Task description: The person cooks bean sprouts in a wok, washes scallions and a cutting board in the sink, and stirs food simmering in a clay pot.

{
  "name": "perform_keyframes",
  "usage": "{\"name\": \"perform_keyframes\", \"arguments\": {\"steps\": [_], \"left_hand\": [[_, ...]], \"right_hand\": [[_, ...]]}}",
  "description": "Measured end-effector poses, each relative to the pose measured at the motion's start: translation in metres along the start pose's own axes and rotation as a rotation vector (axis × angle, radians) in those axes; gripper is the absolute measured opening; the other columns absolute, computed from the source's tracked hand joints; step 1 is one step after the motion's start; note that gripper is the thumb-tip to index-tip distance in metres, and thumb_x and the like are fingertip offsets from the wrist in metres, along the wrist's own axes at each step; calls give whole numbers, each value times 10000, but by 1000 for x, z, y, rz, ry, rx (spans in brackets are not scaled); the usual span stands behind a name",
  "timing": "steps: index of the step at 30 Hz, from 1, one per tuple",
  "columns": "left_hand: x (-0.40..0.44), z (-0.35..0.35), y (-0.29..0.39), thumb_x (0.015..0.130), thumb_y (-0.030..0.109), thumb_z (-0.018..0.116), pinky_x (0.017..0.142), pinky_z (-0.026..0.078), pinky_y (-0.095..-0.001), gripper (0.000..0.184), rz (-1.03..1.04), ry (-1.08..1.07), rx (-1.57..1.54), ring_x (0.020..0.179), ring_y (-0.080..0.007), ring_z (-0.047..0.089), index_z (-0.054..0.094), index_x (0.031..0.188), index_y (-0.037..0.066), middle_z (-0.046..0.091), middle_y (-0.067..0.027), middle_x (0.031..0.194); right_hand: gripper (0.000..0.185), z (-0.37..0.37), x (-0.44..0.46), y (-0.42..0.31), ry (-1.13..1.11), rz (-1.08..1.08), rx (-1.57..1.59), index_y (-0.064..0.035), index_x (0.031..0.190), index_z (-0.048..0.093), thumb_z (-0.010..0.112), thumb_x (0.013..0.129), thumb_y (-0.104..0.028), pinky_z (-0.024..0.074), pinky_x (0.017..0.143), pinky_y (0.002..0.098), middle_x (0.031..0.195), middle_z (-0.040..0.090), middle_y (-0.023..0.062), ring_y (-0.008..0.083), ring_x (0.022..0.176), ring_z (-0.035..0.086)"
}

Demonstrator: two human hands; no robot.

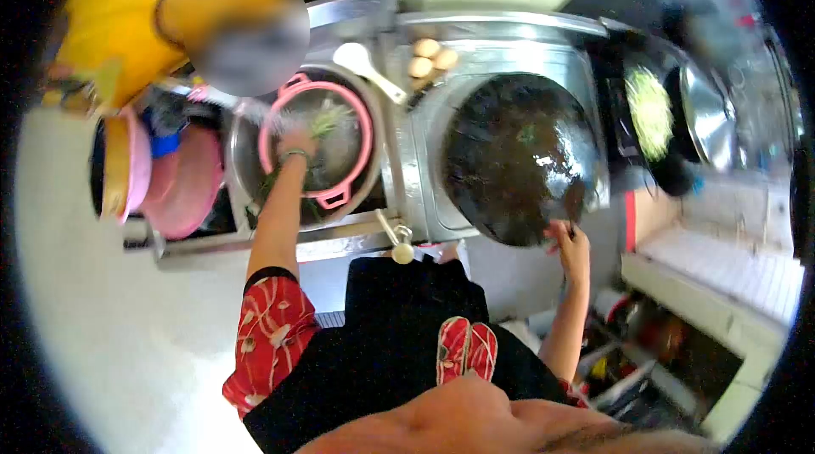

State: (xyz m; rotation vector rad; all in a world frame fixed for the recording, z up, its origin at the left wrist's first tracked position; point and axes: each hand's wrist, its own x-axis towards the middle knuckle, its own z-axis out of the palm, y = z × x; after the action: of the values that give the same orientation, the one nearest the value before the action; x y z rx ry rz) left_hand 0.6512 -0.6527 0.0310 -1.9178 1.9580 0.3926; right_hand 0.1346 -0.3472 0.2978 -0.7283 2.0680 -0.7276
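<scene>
My left hand [297,143] reaches down into a pink-rimmed colander [368,138], close to some leafy greens [328,122]. Motion smears its fingers, so I cannot tell what they grip. The colander sits inside a wide metal basin [244,152]. At the near right edge of a big dark wok [492,165], my right hand [571,242] is closed around the handle of a spatula [576,197]. Its dark blade lies over the rim. A shiny liquid and a few small green bits show in the wok.
A white ladle [360,62] and several eggs [424,58] lie between basin and wok. Pale shredded vegetable [649,114] sits at right, beside a metal bowl [709,118]. Pink basins [191,182] stand at left. A tap handle [401,252] juts from the counter front.
</scene>
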Motion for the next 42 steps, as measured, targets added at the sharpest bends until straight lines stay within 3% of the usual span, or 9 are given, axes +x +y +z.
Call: {"name": "perform_keyframes", "arguments": {"steps": [11, 17, 23, 28, 31, 34, 36, 39, 42], "left_hand": [[-65, -117, -30, 735, 200, 621, 438, 452, -337, 215, 264, -773, -1048, 475, -207, 557, 607, 783, -9, 610, -96, 629], [-113, -191, -1, 746, 179, 568, 721, 486, -441, 346, 500, -13, 32, 803, -351, 614, 543, 1061, 37, 621, -224, 884], [-181, -263, 171, 758, 161, 580, 777, 479, -451, 475, 692, -7, -87, 916, -351, 596, 466, 1215, 96, 601, -185, 1050], [-182, -213, 345, 865, 163, 406, 588, 511, -462, 191, 989, 373, -214, 710, -325, 642, 571, 926, 88, 636, -143, 788], [-191, -192, 393, 793, 464, 578, 965, 349, -519, 602, 898, 356, 54, 1141, -304, 491, 469, 1234, 68, 522, -164, 1179], [-198, -178, 360, 729, 500, 653, 1078, 204, -480, 769, 1110, 487, -304, 1280, -298, 337, 396, 1312, 70, 399, -158, 1341], [-193, -195, 300, 782, 383, 633, 874, 422, -404, 400, 1135, 524, -558, 1010, -283, 546, 600, 1047, 86, 591, -109, 1051], [-174, -175, 191, 825, 246, 572, 633, 455, -428, 170, 549, 582, -1085, 723, -315, 581, 609, 840, 81, 604, -125, 796], [-98, -89, 60, 852, 229, 527, 764, 462, -430, 207, 190, 628, -644, 897, -346, 589, 595, 965, 70, 625, -162, 969]], "right_hand": [[276, 13, -14, 20, -1, -56, 231, 21, 1012, 610, 473, 935, -207, 476, 519, 250, 839, 660, 106, 126, 546, 563], [293, 3, -25, 35, -5, -20, 268, 33, 1002, 608, 473, 937, -218, 470, 508, 249, 814, 657, 115, 131, 576, 576], [294, -9, -31, 65, 26, -16, 259, 43, 1008, 599, 474, 934, -213, 459, 512, 242, 825, 655, 123, 121, 554, 548], [277, -19, -45, 68, 69, -10, 279, 22, 989, 619, 488, 925, -213, 452, 517, 241, 822, 662, 107, 112, 548, 536], [316, -18, -50, 78, 67, -10, 262, 50, 992, 601, 491, 929, -239, 437, 507, 229, 818, 655, 123, 109, 575, 550], [307, -19, -49, 103, 66, 11, 251, 48, 992, 596, 491, 930, -233, 431, 494, 227, 813, 656, 123, 110, 587, 559], [298, -20, -51, 103, 56, 73, 234, 47, 994, 592, 488, 931, -225, 425, 485, 225, 815, 656, 123, 112, 581, 563], [300, -19, -46, 114, 46, 117, 299, 44, 998, 583, 492, 932, -234, 429, 477, 229, 809, 654, 116, 123, 532, 553], [312, -16, -38, 104, 9, 79, 284, 43, 999, 584, 498, 931, -250, 439, 478, 233, 802, 650, 112, 129, 507, 546]]}}
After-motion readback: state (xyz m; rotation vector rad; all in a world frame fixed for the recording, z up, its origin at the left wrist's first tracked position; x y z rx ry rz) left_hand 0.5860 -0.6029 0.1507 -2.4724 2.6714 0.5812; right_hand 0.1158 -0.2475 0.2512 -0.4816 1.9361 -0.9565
